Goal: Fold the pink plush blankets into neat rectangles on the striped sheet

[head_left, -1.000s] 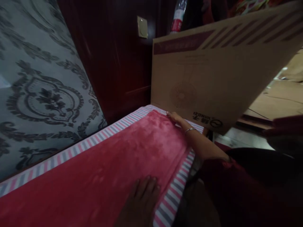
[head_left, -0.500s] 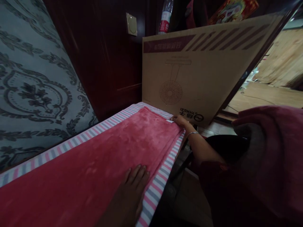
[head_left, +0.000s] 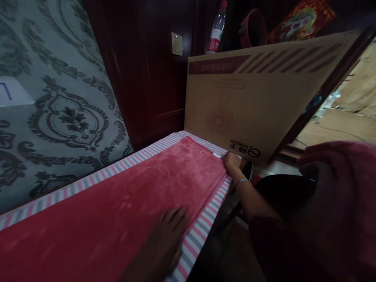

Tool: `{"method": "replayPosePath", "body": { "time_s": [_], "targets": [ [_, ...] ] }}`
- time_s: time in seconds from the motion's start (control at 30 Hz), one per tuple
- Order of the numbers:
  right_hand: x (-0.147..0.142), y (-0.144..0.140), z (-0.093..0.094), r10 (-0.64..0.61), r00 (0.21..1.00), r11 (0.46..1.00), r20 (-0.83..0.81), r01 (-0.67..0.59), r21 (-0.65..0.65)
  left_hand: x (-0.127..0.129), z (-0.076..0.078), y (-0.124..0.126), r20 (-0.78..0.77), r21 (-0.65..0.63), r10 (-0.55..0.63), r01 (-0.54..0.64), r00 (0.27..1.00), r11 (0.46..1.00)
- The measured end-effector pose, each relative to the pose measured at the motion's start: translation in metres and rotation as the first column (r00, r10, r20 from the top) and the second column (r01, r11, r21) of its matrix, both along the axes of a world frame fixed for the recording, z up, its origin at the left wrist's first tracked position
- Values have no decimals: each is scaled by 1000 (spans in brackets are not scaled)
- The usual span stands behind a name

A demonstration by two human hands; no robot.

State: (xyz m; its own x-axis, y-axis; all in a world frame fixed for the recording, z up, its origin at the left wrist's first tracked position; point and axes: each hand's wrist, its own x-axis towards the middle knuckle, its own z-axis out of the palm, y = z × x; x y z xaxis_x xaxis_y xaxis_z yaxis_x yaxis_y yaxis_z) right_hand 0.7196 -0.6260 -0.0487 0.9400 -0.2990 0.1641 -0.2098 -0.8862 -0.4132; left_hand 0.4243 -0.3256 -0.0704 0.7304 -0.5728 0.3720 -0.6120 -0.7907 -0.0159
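Note:
A folded pink plush blanket [head_left: 126, 196] lies lengthwise on a striped cloth [head_left: 202, 225] in white, grey and pink. My left hand [head_left: 164, 241] rests palm down on the blanket near its right edge, fingers stretched out. At the far right corner my right hand [head_left: 232, 162], a thin bracelet on the wrist, has its fingers curled round the blanket's edge. Beside those fingers shows a small white label [head_left: 217, 155]. The fingertips of my right hand are partly hidden.
A large cardboard box [head_left: 264, 94] stands upright past the far end. On the left is patterned wallpaper [head_left: 70, 117]. Behind the box's top edge are a plastic bottle [head_left: 216, 33] and a red packet [head_left: 302, 21]. More pink plush fabric [head_left: 346, 188] bulks up at the right.
The view has swung left and up, so the scene sits further right and lower. My right hand's fingers, earlier reaching toward the label, are now curled more tightly at the corner. My left hand stays flat.

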Motion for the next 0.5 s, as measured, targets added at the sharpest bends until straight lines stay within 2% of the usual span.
{"method": "replayPosePath", "body": {
  "time_s": [0.1, 0.2, 0.27, 0.43, 0.5],
  "targets": [
    [3, 29, 7, 131, 986, 991, 108, -129, -18, -3, 6, 0, -4, 14, 11, -11, 1000, 1000],
    [19, 64, 12, 297, 943, 955, 150, -297, -24, -2, 2, 1, -23, 45, 16, -15, 1000, 999],
    [38, 83, 16, 338, 933, 940, 120, -341, 2, 2, -8, 1, -25, 58, 17, -16, 1000, 998],
    [94, 110, 22, 331, 943, 938, 34, -333, 97, 9, -45, 2, 5, 58, 22, -23, 1000, 998],
    [116, 118, 22, 339, 941, 932, 10, -338, 133, 10, -49, 13, -47, 6, 19, -19, 999, 1000]
  ]
}}
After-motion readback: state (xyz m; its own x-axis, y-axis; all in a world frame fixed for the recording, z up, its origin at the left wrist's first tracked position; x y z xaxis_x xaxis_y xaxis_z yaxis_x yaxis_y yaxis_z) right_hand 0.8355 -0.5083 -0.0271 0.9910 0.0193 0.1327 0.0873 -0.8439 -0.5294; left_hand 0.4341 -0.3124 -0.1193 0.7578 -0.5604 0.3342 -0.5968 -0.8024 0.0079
